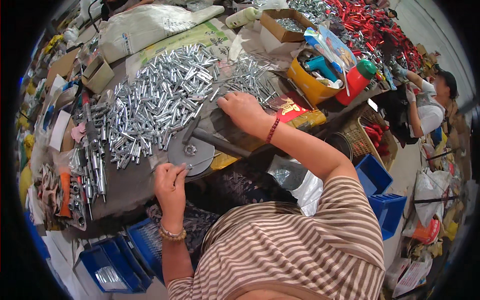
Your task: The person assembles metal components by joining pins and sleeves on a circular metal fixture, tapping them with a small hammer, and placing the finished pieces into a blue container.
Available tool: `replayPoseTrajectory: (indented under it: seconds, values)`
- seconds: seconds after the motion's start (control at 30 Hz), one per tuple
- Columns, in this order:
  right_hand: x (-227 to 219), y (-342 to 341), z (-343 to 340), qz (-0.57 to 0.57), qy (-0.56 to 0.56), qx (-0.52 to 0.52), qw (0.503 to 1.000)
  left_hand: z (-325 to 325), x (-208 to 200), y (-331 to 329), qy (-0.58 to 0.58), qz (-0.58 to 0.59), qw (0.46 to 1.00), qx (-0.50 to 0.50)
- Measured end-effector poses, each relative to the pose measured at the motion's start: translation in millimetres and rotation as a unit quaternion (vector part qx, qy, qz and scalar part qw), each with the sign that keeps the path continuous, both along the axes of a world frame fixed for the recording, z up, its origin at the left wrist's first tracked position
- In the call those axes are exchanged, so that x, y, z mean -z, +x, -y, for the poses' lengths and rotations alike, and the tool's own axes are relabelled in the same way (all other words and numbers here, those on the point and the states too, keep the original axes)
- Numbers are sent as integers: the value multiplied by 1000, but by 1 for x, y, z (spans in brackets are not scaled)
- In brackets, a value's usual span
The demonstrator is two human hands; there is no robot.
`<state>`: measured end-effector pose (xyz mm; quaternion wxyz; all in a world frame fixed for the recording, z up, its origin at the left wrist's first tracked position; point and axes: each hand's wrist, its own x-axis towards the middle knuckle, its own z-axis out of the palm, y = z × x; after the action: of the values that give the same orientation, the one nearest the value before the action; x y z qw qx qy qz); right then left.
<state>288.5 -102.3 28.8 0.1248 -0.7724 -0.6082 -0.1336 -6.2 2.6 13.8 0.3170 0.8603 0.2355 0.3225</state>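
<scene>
My left hand [171,189] is closed in a pinch at the near edge of a round grey metal plate [202,159]. Between its fingertips is a thin metal rod [201,163] that slants across the plate. A nut-like metal piece [190,150] sits in the plate's middle. My right hand [245,114] reaches to the right edge of a heap of short shiny metal tubes [167,90]. Its fingers are bent together, and what they hold, if anything, is hidden. A hammer [220,142] lies between my hands, its head over the plate's far edge.
Thin metal rods [250,75] lie beyond my right hand. A yellow container [312,82] of tools and a red bottle with green cap [356,82] stand right. Sockets and bars [95,160] line the left. Blue bins [372,175] stand lower right. A co-worker [427,105] is at far right.
</scene>
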Motion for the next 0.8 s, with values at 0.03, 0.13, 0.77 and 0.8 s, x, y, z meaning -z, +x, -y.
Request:
replayPoseTrajectory:
  seconds: [0.03, 0.13, 0.77, 0.8]
  values:
    - [-1, -1, -1, 16, -9, 3, 1000, 0, 1, 1, 0, -1, 1000, -1]
    - [-1, -3, -4, 29, -24, 1, 999, 0, 2, -1, -5, 11, 1000, -1]
    - [-19, -46, 13, -389, 133, -38, 911, -4, 6, -1, 58, 4, 998, -16]
    - [-20, -60, 13, -480, 149, -38, 864, -7, 9, -2, 82, 1, 997, -6]
